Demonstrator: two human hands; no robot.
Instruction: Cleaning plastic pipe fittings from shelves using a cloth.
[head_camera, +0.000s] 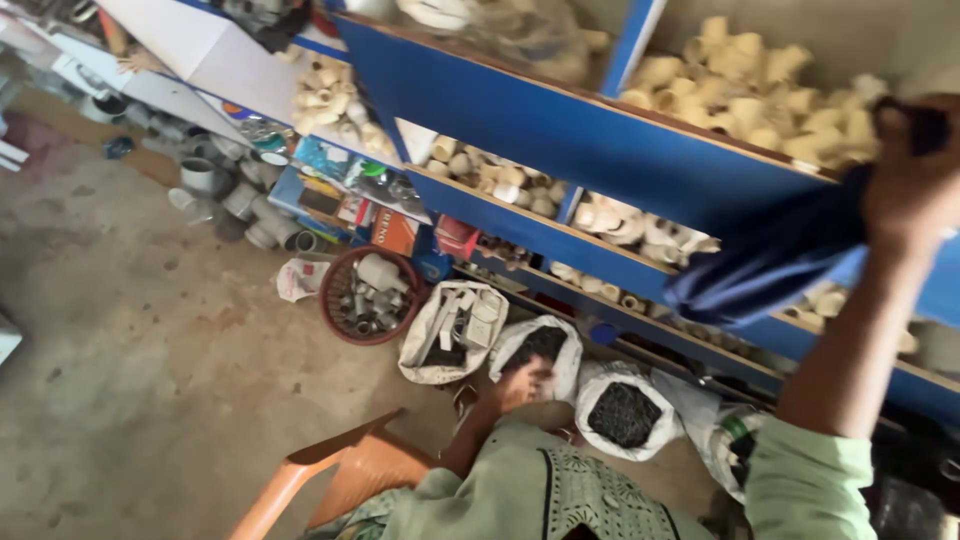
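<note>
Blue shelving (600, 150) runs along the wall, its bins heaped with cream pipe fittings (760, 90) — below it a stained concrete floor (130, 330) carries open sacks (625, 405), a red basket (365, 295) and an orange plastic chair (340, 470).

Left of the left hand (525, 383) the bare concrete floor (150, 330) lies open; open white sacks (455, 330) and a red basket of fittings (372, 295) crowd around and beyond it. An orange plastic chair (345, 470) stands below. By the right hand (915, 185) (gripping a blue cloth (770, 260)) blue shelf edges (600, 140) and heaped cream pipe fittings (750, 95) close in.
</note>
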